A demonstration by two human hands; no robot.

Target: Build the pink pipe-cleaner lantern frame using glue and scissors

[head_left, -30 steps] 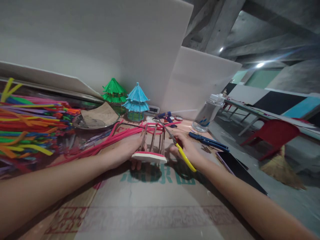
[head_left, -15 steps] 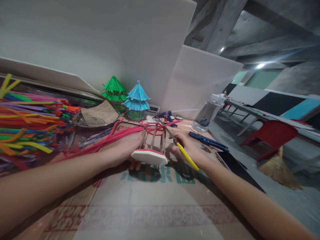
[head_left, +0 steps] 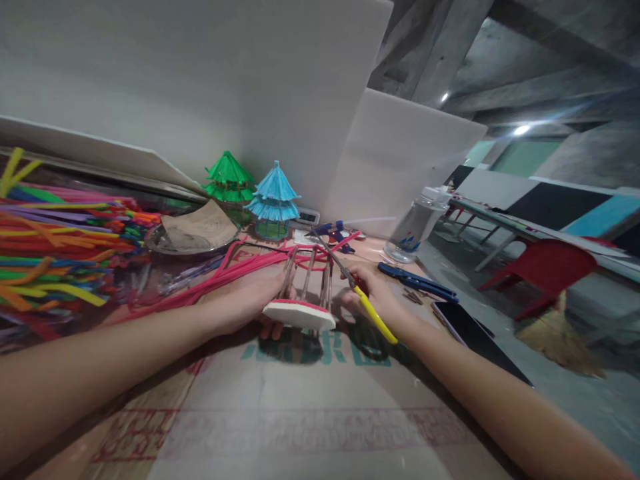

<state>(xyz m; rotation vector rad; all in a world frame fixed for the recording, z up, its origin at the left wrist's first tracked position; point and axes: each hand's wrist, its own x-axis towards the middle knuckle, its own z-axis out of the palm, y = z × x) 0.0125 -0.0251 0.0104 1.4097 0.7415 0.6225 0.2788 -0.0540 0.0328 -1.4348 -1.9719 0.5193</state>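
Observation:
My left hand (head_left: 267, 300) is closed around a small model frame, partly hidden behind it. The frame has a white, many-sided base (head_left: 300, 315) with a red inner face, tilted toward me, and brown sticks (head_left: 307, 273) running away from it. A pink pipe cleaner (head_left: 300, 251) runs around the sticks' far end, its loose end rising to the right. My right hand (head_left: 367, 287) is closed on a slim metal tool with a yellow handle (head_left: 375, 313). The tool's pointed tip lies near the frame's far right side; its exact kind is unclear.
Coloured pipe cleaners (head_left: 55, 247) are heaped at left, beside a metal dish (head_left: 193, 243). Behind stand green (head_left: 227, 177) and blue (head_left: 277, 200) model pavilions and a glue gun (head_left: 335, 230). At right are a clear bottle (head_left: 413, 230), blue-handled pliers (head_left: 417, 282) and a phone (head_left: 477, 340).
The pink pipe cleaner's loose end has swung up and closer to the frame; before, it stretched lower and farther right. Both hands have hardly moved.

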